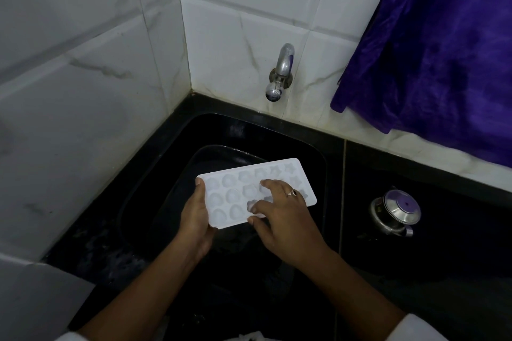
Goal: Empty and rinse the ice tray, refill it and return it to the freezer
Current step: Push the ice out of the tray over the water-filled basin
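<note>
Head view looks down on a black sink [221, 127] set in the corner of a white tiled wall [235, 22]. A white ice tray [235, 188] is held over the middle of the sink, face up and roughly level, with its long side running from the sink's left toward its right. The left hand [195, 216] grips the tray's left short end, thumb on the top corner and fingers curled underneath. The right hand [285, 219], with a ring [291, 193] on one finger, lies on top of the tray. Its fingers are spread and lightly bent, the tips touching the cups, and the thumb sits against the near edge. From where I stand I cannot tell whether the cups hold ice or water.

Below the tray, a dark tub [221, 152] sits inside the sink. A steel tap [281, 72] sticks out of the wall just above the sink's back edge. Right of the sink, a small lidded steel pot [394, 213] stands on the black counter [415, 271]. A purple cloth [443, 50] hangs against the wall above it.
</note>
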The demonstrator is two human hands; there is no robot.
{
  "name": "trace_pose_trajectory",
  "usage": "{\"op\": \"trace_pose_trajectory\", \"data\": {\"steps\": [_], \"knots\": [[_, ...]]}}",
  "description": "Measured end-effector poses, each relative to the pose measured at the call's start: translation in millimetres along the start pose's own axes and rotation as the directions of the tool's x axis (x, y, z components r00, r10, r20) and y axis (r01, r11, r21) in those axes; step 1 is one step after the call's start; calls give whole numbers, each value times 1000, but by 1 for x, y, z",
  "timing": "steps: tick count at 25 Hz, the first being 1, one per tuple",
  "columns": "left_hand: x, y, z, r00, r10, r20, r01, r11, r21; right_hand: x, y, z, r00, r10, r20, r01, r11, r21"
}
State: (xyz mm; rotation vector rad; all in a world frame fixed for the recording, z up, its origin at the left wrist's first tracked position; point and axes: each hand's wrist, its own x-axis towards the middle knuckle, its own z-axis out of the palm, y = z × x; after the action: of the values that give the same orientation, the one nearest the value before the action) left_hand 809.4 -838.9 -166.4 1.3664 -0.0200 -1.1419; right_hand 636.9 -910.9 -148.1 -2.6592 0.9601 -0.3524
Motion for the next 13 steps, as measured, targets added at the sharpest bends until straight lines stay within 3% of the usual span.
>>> {"op": "trace_pose_trajectory", "data": {"steps": [3, 6, 13], "knots": [[-1, 1, 5, 1000, 3, 13, -3, 1000, -14, -1, -7, -1, 1000, -5, -13, 4, 1000, -16], [-2, 0, 9, 1000, 3, 25, -3, 999, -35, -2, -12, 0, 993, -114, 5, 114, 993, -26], [-3, -5, 13, 999, 0, 46, 2, 999, -46, -3, -21, 6, 997, -42, 61, 47, 996, -71]]}}
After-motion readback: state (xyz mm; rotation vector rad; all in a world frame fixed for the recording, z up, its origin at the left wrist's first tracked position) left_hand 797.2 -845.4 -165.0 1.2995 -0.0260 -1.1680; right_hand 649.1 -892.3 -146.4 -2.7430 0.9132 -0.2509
